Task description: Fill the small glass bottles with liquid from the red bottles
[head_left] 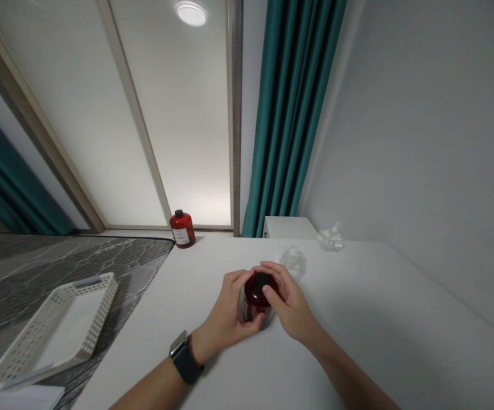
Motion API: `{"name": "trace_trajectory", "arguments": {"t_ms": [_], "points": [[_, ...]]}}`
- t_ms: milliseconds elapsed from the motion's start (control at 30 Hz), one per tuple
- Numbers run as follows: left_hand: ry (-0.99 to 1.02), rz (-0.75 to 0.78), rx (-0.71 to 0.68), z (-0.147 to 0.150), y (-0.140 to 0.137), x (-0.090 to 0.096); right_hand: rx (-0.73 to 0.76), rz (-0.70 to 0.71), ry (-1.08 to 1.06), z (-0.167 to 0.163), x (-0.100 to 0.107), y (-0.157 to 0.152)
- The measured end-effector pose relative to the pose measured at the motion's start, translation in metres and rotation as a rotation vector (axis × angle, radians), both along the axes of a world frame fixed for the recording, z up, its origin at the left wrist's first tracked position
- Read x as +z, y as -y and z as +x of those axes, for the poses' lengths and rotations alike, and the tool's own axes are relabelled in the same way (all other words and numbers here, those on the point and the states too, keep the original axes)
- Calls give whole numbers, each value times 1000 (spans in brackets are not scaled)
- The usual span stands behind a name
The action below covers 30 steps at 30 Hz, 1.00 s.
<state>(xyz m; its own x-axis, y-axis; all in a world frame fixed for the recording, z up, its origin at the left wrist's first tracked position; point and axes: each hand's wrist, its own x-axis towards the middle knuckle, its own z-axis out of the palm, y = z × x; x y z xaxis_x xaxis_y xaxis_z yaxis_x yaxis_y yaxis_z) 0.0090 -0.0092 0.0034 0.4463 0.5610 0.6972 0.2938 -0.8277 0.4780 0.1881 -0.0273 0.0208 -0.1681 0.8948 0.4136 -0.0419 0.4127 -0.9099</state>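
dark red bottle [257,295] is between both hands, near the middle of the white table [358,347], or just above it; hands cover too much of the base to tell contact. long axis roughly upright, black cap [264,279] on top; can't rule out a slight tilt.

key relation: bottle sits directly between the two sets of fingers, so neither hand is clearly nearer to the body. cap is on the right hand's side: right thumb lies on the shoulder, just beside the cap.

left hand [231,320]: fingers curled round the left side, thumb low across the near side. gap is bottle-width, filled by the bottle. right hand [290,307]: fingers arched over the far side, thumb on the near side, bottle between them. how hard either one grips, can't tell. dark-banded watch [184,357] on left wrist.

next out: crumpled clear plastic [295,262] just beyond the right fingers; second crumpled clump [331,237] farther off, by the far edge. red bottle with white label [182,230] stands upright at the far left corner, well apart from the hands.

off the table, left: white perforated basket [106,296] on a grey patterned surface [138,262]. teal curtain [296,114] behind.
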Motion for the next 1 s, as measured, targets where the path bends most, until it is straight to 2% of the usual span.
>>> {"name": "trace_trajectory", "arguments": {"t_ms": [200, 467, 833, 1000], "points": [[1, -3, -8, 0, 0, 1, 85, -72, -75, 4, 4, 0], [-5, -38, -39, 0, 1, 0, 52, -85, -219, -6, 1, 0], [-21, 33, -33, -1, 1, 6, -1, -55, -168, -7, 0, 1], [-49, 10, -100, -5, 1, 9, -50, -44, -157, -2, -2, -1]]}}
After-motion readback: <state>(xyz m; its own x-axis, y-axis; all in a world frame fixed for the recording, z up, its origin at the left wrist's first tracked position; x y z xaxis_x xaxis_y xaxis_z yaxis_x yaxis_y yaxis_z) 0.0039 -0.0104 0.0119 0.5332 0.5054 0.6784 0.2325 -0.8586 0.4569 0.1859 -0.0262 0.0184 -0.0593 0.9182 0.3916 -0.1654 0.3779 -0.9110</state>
